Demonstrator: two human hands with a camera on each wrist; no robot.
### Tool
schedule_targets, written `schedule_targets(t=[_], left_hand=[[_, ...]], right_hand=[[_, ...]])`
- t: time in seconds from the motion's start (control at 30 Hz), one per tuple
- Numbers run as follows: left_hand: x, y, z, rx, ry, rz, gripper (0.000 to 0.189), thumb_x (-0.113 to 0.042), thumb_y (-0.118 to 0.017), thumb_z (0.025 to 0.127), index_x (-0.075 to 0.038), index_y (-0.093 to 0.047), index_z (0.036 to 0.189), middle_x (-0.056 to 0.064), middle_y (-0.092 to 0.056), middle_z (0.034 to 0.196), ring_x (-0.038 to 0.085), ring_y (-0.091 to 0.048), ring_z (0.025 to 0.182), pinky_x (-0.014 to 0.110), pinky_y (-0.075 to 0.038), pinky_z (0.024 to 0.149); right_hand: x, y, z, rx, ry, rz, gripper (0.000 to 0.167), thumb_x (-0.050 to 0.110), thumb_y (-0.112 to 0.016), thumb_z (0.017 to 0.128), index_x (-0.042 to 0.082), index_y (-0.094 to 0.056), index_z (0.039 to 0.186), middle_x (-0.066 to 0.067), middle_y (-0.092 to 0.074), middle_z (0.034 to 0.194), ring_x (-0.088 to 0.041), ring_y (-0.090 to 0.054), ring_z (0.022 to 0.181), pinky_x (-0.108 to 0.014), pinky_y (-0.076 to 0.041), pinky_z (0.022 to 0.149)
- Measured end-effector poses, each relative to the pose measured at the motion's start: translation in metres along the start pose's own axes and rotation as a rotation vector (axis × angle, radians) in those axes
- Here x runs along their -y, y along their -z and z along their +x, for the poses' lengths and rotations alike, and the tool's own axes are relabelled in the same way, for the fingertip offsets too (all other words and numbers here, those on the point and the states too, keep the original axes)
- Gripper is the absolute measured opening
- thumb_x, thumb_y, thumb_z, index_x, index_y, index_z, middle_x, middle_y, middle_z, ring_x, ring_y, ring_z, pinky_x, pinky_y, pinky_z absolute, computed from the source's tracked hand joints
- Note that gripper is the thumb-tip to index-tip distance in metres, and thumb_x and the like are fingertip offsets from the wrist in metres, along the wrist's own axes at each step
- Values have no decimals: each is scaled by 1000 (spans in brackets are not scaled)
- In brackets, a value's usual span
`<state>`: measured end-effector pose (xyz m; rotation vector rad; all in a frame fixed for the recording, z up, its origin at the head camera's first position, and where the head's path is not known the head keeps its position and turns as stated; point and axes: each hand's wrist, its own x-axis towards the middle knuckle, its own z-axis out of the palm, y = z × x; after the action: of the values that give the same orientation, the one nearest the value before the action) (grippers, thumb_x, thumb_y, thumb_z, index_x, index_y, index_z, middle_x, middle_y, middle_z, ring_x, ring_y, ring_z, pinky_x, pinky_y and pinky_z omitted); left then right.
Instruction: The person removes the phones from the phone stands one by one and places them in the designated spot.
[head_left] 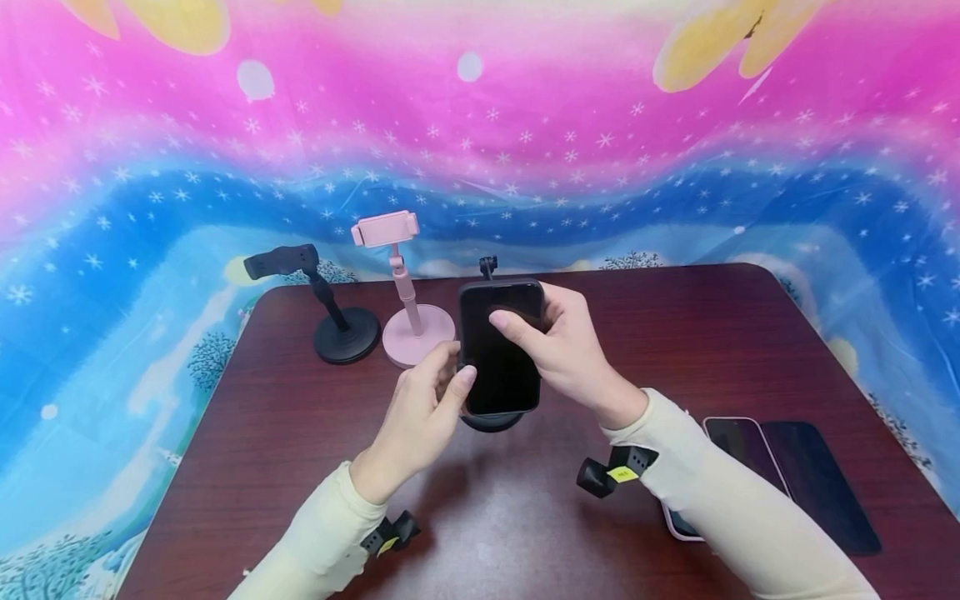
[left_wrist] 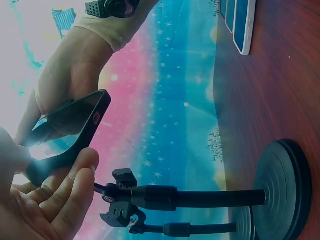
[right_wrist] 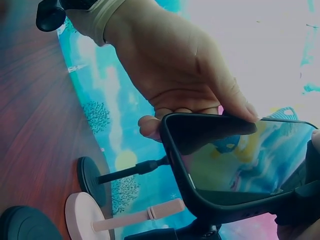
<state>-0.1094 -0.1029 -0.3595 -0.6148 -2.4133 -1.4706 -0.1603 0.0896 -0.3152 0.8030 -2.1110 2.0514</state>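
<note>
Both hands hold a black smartphone (head_left: 500,350), screen toward the head camera, over a black phone stand (head_left: 491,423). At the phone's lower left side, my left hand (head_left: 416,417) grips with its thumb in front and fingers behind. My right hand (head_left: 577,354) grips the upper right, its thumb across the screen. In the left wrist view, the stand's black head (left_wrist: 120,197) sits close to the phone. A dark piece (right_wrist: 307,180) overlaps the phone's edge in the right wrist view. Whether the stand's clamp grips the phone, I cannot tell.
Left of the hands stand a pink phone stand (head_left: 416,333) and another black stand (head_left: 345,335). Near the right forearm, a white-edged phone (head_left: 746,446) and a dark phone (head_left: 821,487) lie on the brown table (head_left: 300,450). A patterned cloth (head_left: 525,142) hangs behind.
</note>
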Motion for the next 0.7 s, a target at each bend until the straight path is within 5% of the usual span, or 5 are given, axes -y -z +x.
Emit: schedule_targets(t=[0.33,0.7], left_hand=[[2,2,0,20,-48,5,21,-14,-53,105,-8,-60,124,3,-68,81,15,-62,60,22,-53,57],[4,4,0,51,-36,-64,24,-14,-52,106,-10,-60,128,5,-73,96,8,-62,70,24,-55,63]], right_hand=[[-4,-3,-2,-22,59,-62,18,1,-68,94,-3,-68,112,-19,-74,95,-14,-74,79,-35,-64,70],[-6,-4,-3,-45,113,-74,17,2,-70,93,-5,-69,109,-22,-74,94,-13,-74,78,-34,-64,69]])
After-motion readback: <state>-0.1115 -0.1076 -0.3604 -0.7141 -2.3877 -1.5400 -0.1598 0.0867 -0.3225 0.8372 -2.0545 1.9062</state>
